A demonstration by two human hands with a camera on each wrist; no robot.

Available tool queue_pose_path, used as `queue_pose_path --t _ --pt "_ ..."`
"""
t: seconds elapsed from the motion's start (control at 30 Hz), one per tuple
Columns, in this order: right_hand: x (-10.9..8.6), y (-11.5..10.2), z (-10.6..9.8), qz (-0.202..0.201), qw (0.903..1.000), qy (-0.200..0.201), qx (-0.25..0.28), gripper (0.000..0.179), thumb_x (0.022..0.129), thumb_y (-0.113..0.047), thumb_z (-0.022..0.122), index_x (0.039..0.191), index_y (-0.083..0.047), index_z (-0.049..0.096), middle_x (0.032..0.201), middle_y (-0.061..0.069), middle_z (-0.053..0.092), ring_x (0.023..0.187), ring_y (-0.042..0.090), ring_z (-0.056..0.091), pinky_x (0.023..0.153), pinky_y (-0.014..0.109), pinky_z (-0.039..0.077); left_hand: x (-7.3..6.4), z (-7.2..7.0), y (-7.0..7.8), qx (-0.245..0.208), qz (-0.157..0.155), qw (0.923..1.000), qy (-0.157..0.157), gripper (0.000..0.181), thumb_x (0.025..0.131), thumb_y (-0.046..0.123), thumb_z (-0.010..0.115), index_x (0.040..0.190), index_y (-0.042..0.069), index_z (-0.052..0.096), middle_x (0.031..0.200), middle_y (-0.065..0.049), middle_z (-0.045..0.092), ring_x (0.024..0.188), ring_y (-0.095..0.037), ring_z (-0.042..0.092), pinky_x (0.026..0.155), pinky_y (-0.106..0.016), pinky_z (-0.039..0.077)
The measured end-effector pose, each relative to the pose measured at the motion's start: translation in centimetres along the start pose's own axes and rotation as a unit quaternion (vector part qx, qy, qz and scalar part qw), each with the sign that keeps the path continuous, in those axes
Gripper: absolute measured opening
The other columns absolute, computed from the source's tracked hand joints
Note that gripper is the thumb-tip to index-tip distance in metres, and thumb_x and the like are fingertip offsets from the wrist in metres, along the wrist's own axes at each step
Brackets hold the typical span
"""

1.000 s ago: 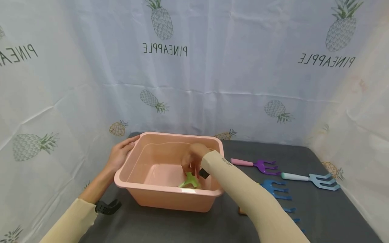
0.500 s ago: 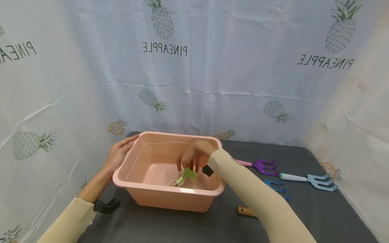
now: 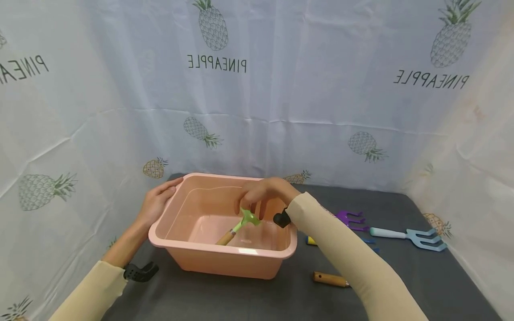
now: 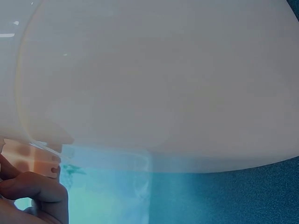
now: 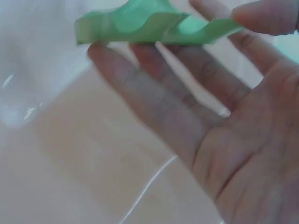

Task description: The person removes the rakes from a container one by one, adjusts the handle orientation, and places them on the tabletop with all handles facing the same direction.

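Note:
A pink plastic basin [image 3: 192, 256] stands on the dark table. My left hand [image 3: 156, 205] grips its left rim; in the left wrist view the curled fingers [image 4: 35, 186] show at the basin's edge. Inside the basin, my right hand [image 3: 261, 194] holds a small garden hand tool [image 3: 250, 217] by its green metal head, with its wooden handle slanting down to the left. The right wrist view has the green wavy-edged head [image 5: 135, 30] pinched between the thumb [image 5: 266, 16] and the fingertips. The handle's lower end is hidden behind the basin's front rim.
Right of the basin lie a purple garden fork [image 3: 349, 219], a light-blue fork [image 3: 425, 239] with a pale handle, a wooden handle [image 3: 330, 279] and a yellow handle end [image 3: 310, 240]. The right sleeve covers part of them. A pineapple-print curtain [image 3: 257, 89] hangs behind.
My right hand has risen and shifted slightly right inside the basin, lifting the green tool head. The wooden handle has come into view. My left hand stays on the rim.

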State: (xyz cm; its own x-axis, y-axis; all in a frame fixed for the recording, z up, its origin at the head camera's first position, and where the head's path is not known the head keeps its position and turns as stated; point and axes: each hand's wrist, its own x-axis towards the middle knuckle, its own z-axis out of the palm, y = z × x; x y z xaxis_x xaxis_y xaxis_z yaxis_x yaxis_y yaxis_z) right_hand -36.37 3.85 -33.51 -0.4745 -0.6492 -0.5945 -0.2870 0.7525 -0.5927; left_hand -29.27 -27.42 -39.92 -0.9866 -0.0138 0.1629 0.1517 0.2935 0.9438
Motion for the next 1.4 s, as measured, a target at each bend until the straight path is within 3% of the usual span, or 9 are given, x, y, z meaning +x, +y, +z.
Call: queue_pose_path --t 0.2,0.3,0.4,0.5,0.77,1.2,1.3,1.4 --pt "-1.3 0.0 -0.7 -0.03 0.999 0.032 0.003 0.04 0.095 -0.016 0.046 0.129 -0.015 0.067 0.146 0.014 0.056 0.11 0.026 0.07 0.086 0.043 0.063 0.1 0.0 0.0 -0.005 0.003 1.0 0.002 0.05 0.111 0.032 0.048 0.153 0.005 0.049 0.147 0.001 0.061 0.101 0.015 0.063 0.085 -0.012 0.054" --pt "-1.9 -0.2 -1.0 -0.041 0.998 0.046 0.01 0.039 0.095 -0.016 0.047 0.13 -0.014 0.066 0.14 0.014 0.06 0.108 0.027 0.07 0.086 0.043 0.063 0.2 0.0 0.1 -0.016 0.004 0.9999 0.004 0.05 0.111 0.03 0.049 0.153 0.004 0.049 0.136 0.016 0.065 0.101 0.014 0.063 0.085 -0.011 0.054" --pt "-2.4 -0.2 -1.3 -0.048 0.9971 0.056 0.019 0.04 0.096 -0.016 0.045 0.131 -0.013 0.065 0.128 0.014 0.065 0.105 0.029 0.07 0.085 0.042 0.064 0.2 0.0 0.1 -0.023 0.003 0.9997 0.005 0.05 0.11 0.03 0.049 0.153 0.004 0.05 0.131 0.021 0.065 0.101 0.014 0.063 0.085 -0.011 0.054" --pt "-3.0 -0.1 -1.6 -0.051 0.9958 0.072 0.026 0.041 0.097 -0.014 0.044 0.132 -0.012 0.064 0.117 0.014 0.067 0.104 0.03 0.07 0.084 0.042 0.064 0.1 0.1 0.1 -0.022 0.001 0.9997 0.004 0.05 0.111 0.03 0.049 0.153 0.004 0.049 0.137 0.017 0.064 0.102 0.015 0.062 0.085 -0.011 0.054" --pt "-4.9 0.2 -2.0 -0.067 0.9905 0.114 0.038 0.044 0.096 -0.017 0.045 0.135 -0.008 0.062 0.112 0.013 0.068 0.101 0.035 0.072 0.084 0.042 0.064 0.0 0.2 0.2 -0.005 -0.006 1.0 0.0 0.05 0.111 0.031 0.047 0.155 0.006 0.048 0.158 -0.014 0.048 0.104 0.018 0.059 0.088 -0.009 0.052" --pt "-9.4 1.0 -2.8 -0.104 0.979 0.162 0.066 0.043 0.099 -0.018 0.046 0.137 -0.002 0.059 0.108 0.015 0.068 0.104 0.028 0.071 0.086 0.047 0.063 0.1 0.2 0.1 -0.008 -0.004 0.9999 0.005 0.05 0.111 0.03 0.048 0.154 0.004 0.048 0.154 -0.009 0.053 0.101 0.018 0.061 0.087 -0.01 0.053" --pt "-10.7 1.3 -2.9 -0.106 0.9767 0.173 0.07 0.043 0.102 -0.019 0.046 0.14 -0.002 0.057 0.118 0.015 0.066 0.109 0.029 0.07 0.087 0.047 0.063 0.0 0.2 0.1 -0.015 -0.006 0.9999 0.001 0.051 0.111 0.03 0.048 0.154 0.004 0.047 0.154 -0.007 0.054 0.102 0.017 0.061 0.087 -0.01 0.053" --pt "-12.1 1.7 -3.1 -0.103 0.9746 0.186 0.071 0.042 0.103 -0.021 0.048 0.141 -0.005 0.057 0.128 0.016 0.063 0.113 0.03 0.069 0.088 0.046 0.063 -0.1 0.2 0.1 -0.022 -0.005 0.9998 -0.002 0.051 0.111 0.03 0.049 0.154 0.003 0.047 0.149 0.003 0.059 0.102 0.017 0.062 0.087 -0.01 0.054"
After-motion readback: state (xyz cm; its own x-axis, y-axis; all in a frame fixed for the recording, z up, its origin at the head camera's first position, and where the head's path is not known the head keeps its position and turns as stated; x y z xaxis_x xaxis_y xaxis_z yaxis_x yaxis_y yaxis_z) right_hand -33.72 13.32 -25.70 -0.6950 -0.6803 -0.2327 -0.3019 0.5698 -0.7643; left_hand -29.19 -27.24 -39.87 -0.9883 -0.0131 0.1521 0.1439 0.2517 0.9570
